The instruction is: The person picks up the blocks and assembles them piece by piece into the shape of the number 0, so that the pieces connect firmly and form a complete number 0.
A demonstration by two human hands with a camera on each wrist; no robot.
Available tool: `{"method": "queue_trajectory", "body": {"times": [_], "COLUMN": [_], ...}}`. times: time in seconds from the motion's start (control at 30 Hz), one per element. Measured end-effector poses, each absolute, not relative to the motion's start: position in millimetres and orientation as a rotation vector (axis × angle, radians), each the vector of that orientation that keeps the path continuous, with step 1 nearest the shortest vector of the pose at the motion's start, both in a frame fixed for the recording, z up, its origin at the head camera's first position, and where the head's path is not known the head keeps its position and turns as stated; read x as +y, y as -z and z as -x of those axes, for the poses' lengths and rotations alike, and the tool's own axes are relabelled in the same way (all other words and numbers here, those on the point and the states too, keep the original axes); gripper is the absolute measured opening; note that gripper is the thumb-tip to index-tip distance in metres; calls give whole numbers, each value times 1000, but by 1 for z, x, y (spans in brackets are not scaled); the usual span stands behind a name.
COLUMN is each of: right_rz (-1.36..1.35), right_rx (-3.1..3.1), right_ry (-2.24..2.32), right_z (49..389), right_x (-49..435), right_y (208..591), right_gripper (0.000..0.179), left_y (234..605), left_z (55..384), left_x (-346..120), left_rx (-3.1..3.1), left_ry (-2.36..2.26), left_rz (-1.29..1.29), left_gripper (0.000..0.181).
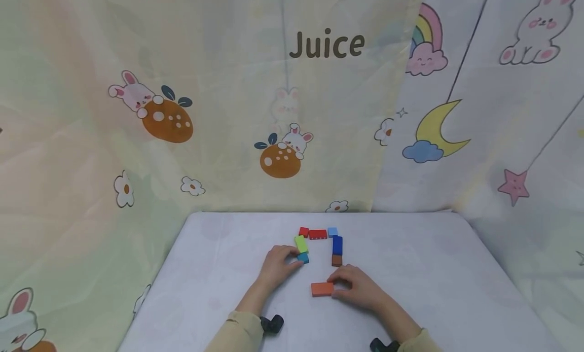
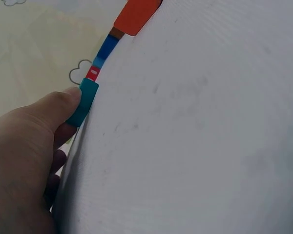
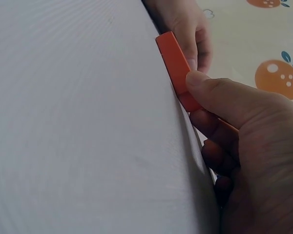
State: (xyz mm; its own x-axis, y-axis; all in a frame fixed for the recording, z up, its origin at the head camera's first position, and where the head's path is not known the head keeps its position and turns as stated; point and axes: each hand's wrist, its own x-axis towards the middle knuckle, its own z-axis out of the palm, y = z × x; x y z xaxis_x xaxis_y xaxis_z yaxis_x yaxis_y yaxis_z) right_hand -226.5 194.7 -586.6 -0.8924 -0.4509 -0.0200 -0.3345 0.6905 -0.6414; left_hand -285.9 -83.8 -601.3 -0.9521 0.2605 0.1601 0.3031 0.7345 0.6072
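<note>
far backdrop (image 1: 228,47) reads "juice". orange block (image 1: 322,289) near, long axis left-right, right end pinched by right hand (image 1: 358,288); left hand (image 1: 276,266) pinches teal block (image 1: 303,258), farther and left.

Orange block (image 1: 322,289): oblong; lies long side crosswise, pinched at right end. Teal block (image 1: 303,258): rounded corners; pinched, lies farther back, leftward.

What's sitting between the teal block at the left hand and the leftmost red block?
A lime green block lies between the teal block and the leftmost red block; the head view shows it.
</note>
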Motion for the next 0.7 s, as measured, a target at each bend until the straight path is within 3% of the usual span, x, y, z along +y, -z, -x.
{"method": "queue_trajectory", "body": {"times": [0.7], "right_rz": [638], "right_rx": [2733], "right_ry": [971], "right_z": [226], "right_x": [195], "right_y": [585], "right_gripper": [29], "left_y": [599], "left_z": [283], "left_x": [-82], "left_rx": [-2871], "left_ry": [1006], "left_rz": [446], "left_gripper": [32]}}
